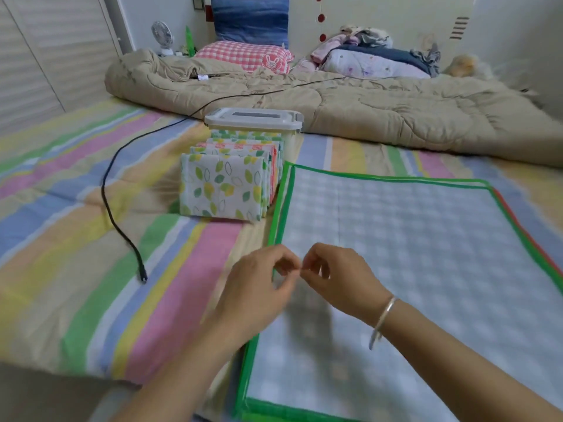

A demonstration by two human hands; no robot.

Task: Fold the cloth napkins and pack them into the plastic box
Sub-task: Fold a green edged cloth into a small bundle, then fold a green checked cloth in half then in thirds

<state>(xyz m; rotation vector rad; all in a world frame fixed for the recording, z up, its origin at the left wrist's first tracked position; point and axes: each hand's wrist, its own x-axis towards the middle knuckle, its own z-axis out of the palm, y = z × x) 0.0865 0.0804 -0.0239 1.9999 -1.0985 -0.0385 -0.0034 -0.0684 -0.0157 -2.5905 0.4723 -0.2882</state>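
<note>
A pale checked napkin [396,239] with a green border lies spread flat on the bed, on top of another cloth with a red edge [515,220]. At the middle of its left edge, my left hand [259,287] and my right hand [338,275] meet fingertip to fingertip with fingers curled. They seem to pinch the green hem, though blur hides the exact grip. Behind stands a clear plastic box [292,138] with a white lid [253,117]. A row of folded napkins [222,187] stands upright in front of it. The front one is leaf-printed.
A black cable [106,190] snakes across the striped sheet [76,239] on the left and ends near my left hand. A beige quilt [365,111], pillows and piled clothes lie at the far side of the bed.
</note>
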